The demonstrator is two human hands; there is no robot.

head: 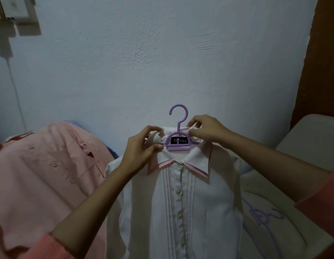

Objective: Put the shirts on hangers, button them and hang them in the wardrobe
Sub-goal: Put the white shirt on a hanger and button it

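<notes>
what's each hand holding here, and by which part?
Both hold the white shirt by its collar: left hand pinches the collar's left side, right hand the right side, either side of the purple hanger.

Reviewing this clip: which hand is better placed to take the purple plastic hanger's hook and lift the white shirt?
Right, probably. The right hand pinches the collar beside the stem of the purple plastic hanger, just under its hook. The left hand holds the collar of the white shirt lower down.

Bare forearms, 2 ribbed salmon-pink sleeves (319, 206) pushed up.
</notes>
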